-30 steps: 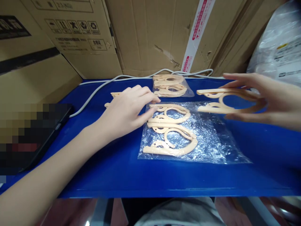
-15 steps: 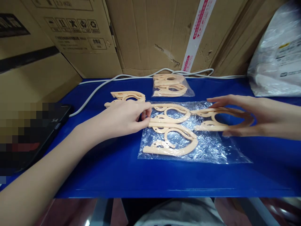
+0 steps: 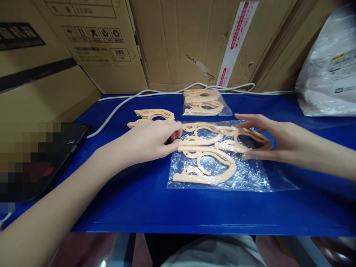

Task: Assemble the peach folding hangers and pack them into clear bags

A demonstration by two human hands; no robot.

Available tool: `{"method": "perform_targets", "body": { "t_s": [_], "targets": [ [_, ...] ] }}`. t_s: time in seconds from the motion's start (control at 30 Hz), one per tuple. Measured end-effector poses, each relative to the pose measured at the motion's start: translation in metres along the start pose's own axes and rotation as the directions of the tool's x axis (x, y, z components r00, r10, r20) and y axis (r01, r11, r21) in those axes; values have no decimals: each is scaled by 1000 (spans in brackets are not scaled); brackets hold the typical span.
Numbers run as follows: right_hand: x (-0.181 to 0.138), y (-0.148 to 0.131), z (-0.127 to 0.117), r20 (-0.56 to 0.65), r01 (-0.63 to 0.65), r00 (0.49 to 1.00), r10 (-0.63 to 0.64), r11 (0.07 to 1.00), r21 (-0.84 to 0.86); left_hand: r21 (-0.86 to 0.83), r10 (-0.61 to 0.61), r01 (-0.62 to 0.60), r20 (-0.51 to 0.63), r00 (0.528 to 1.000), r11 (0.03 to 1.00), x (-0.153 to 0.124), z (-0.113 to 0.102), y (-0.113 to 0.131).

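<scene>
A clear plastic bag [image 3: 250, 174] lies flat with beige folded travel hangers [image 3: 207, 179] inside. My left hand [image 3: 152, 139] is closed, thumb and fingertips pinching the bag's left edge by the hangers' ends. My right hand [image 3: 274, 139] grips another folded hanger [image 3: 263, 138] at its rounded right end, thumb below and fingers above. That hanger's left part seems to be under the plastic, against the hangers in the bag. Another beige folded hanger [image 3: 154, 112] lies just behind my left hand, partly hidden by it.
A second bag of hangers [image 3: 204, 102] lies farther back on the blue table [image 3: 155, 207]. A white cable [image 3: 122, 102] runs along the back, before cardboard boxes [image 3: 178, 48]. A black device [image 3: 75, 148] stands at left, a white plastic package [image 3: 328, 70] at back right.
My right hand has moved left with its hanger, bringing the hanger farther over the bag and up against the other hangers. My left hand has kept its pinch. The view has shifted slightly.
</scene>
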State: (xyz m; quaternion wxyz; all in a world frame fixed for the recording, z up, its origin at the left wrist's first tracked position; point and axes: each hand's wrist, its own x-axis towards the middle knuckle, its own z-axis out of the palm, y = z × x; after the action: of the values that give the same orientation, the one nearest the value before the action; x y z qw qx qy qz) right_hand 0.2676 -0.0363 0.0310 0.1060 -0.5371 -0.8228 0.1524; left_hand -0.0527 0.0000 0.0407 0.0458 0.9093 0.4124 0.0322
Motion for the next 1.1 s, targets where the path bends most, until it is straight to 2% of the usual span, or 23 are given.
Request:
{"method": "perform_targets", "body": {
  "t_s": [0.1, 0.2, 0.33, 0.53, 0.73, 1.1],
  "targets": [
    [-1, -1, 4, 23, 10, 1000, -8, 997, -76, -17, -4, 4, 10, 1000, 1000, 0, -1, 0],
    [-4, 8, -3, 39, 9, 999, -3, 990, -141, -38, -18, 19, 25, 1000, 999, -1, -3, -2],
    [-4, 17, -9, 29, 7, 1000, -4, 993, -114, -50, -23, 25, 36, 999, 998, -1, -5, -3],
    [5, 9, 14, -169, 139, 977, -131, 990, 37, -27, -46, 49, 90, 995, 998, 0, -7, -2],
    [7, 11, 14, -64, 169, 984, -167, 985, 21, -42, -45, 50, 103, 994, 998, -1, -8, -4],
    [11, 14, 13, -112, 237, 966, -233, 971, 22, -52, -62, 68, 101, 993, 996, -2, -8, -6]
  ]
}}
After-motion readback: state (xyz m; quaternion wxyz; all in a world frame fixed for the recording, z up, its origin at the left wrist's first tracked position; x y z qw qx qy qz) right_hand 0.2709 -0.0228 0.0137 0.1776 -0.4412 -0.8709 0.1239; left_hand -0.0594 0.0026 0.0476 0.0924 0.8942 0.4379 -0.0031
